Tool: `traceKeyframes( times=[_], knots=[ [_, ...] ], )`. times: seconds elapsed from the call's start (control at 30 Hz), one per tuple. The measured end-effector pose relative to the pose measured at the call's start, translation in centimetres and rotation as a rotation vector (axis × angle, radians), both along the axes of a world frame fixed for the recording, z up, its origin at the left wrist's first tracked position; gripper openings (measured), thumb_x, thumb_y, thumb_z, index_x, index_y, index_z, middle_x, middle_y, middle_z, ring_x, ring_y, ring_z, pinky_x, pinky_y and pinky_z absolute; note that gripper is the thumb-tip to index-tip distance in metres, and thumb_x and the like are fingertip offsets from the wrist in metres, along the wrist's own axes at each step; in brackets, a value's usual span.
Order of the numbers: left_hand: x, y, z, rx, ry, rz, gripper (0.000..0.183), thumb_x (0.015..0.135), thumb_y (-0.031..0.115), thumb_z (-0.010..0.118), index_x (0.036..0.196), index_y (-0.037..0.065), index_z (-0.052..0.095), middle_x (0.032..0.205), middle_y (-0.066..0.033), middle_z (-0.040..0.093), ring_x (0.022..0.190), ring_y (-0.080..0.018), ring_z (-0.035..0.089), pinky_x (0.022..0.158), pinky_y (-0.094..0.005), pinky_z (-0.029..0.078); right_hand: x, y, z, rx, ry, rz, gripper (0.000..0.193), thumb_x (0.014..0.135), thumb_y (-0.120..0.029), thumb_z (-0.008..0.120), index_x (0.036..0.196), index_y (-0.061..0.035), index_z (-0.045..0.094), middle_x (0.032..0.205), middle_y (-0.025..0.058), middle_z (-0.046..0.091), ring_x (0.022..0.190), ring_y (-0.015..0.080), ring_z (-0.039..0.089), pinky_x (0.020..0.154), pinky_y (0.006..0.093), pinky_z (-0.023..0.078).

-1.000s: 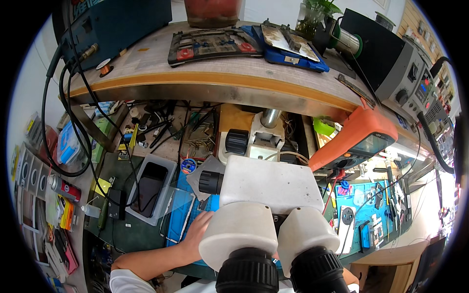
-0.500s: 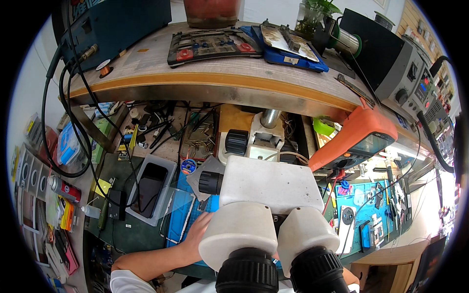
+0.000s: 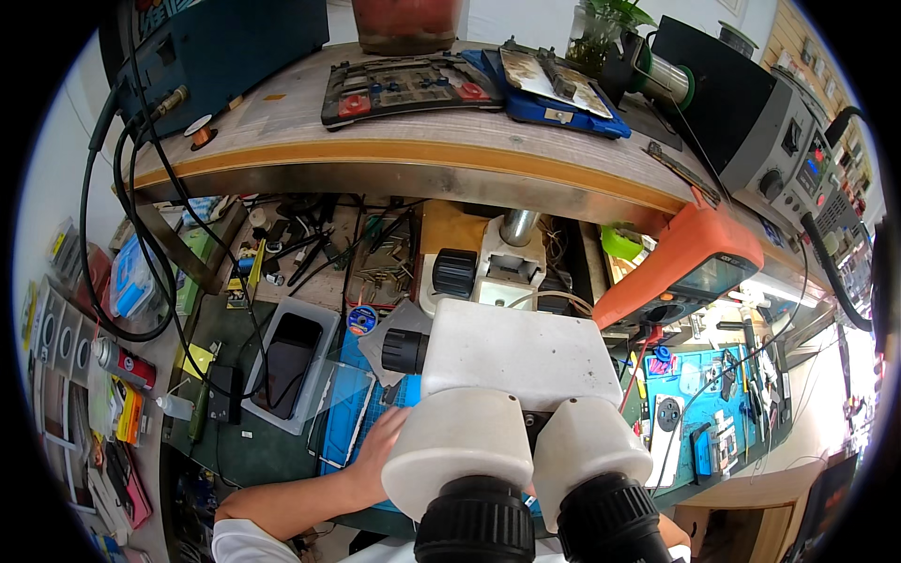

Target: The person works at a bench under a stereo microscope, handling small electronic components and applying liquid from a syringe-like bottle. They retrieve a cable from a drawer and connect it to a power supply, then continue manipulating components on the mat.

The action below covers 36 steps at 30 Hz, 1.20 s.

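A white stereo microscope (image 3: 521,352) with black eyepieces fills the middle of the view and covers most of my work area. My left hand (image 3: 380,441) rests on the blue work mat (image 3: 343,427), its back showing and its fingers running out of sight behind the left eyepiece tube. Whether it holds anything is hidden. Behind the microscope my right hand is almost wholly covered; a small patch of skin shows between the tubes, and part of my right forearm (image 3: 672,535) appears beside the right eyepiece. Left of the mat, a dark phone (image 3: 291,352) lies in a clear plastic tray (image 3: 324,328).
An orange multimeter (image 3: 680,267) leans at the right below the shelf edge (image 3: 422,159). Black cables (image 3: 122,206) hang at the left. Another blue mat (image 3: 694,375) with tools and parts lies right. On the shelf sit a board holder (image 3: 408,89) and a solder spool (image 3: 668,83).
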State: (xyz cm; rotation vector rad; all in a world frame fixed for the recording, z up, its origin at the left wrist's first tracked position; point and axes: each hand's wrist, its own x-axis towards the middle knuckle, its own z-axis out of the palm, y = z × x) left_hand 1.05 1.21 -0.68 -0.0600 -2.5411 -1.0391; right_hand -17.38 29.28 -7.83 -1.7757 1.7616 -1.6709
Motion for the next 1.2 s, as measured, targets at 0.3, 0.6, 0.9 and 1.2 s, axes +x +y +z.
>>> traceKeyframes(
  times=[0.3, 0.6, 0.9, 1.2],
  knots=[
    [0.0, 0.0, 0.0, -0.020, -0.016, 0.001, 0.040, 0.082, 0.024, 0.067, 0.113, -0.001, 0.065, 0.112, -0.0170, 0.061, 0.099, -0.0332, 0.055, 0.086, -0.0425, 0.043, 0.1, -0.7, 1.2, -0.020, 0.007, -0.014, 0.029, 0.075, -0.006, 0.068, 0.102, 0.0035, 0.069, 0.091, 0.0190, 0.068, 0.073, 0.0367, 0.068, 0.060, 0.0422, 0.054],
    [0.2, 0.2, -0.4, -0.067, -0.020, 0.006, 0.043, 0.082, 0.024, 0.069, 0.117, 0.000, 0.065, 0.118, -0.0168, 0.061, 0.106, -0.0323, 0.056, 0.088, -0.0419, 0.044, 0.1, -0.7, 1.1, -0.038, 0.007, 0.001, 0.029, 0.074, -0.007, 0.069, 0.100, 0.0039, 0.069, 0.089, 0.0194, 0.068, 0.073, 0.0371, 0.068, 0.061, 0.0429, 0.053],
    [-0.1, 0.3, -0.5, -0.060, 0.024, -0.005, 0.044, 0.082, 0.024, 0.069, 0.118, 0.000, 0.065, 0.118, -0.0175, 0.061, 0.106, -0.0328, 0.057, 0.089, -0.0427, 0.044, -0.2, 0.4, -0.5, -0.010, 0.022, 0.018, 0.029, 0.071, -0.008, 0.070, 0.098, 0.0040, 0.068, 0.089, 0.0194, 0.067, 0.072, 0.0378, 0.066, 0.061, 0.0437, 0.053],
    [0.2, 0.0, -0.3, -0.027, -0.007, -0.004, 0.044, 0.082, 0.026, 0.069, 0.117, 0.000, 0.064, 0.118, -0.0179, 0.061, 0.104, -0.0339, 0.056, 0.088, -0.0430, 0.043, 0.1, 0.2, -0.1, -0.015, 0.026, 0.011, 0.030, 0.071, -0.008, 0.070, 0.098, 0.0040, 0.068, 0.089, 0.0194, 0.066, 0.072, 0.0379, 0.066, 0.061, 0.0440, 0.053]
  ],
)
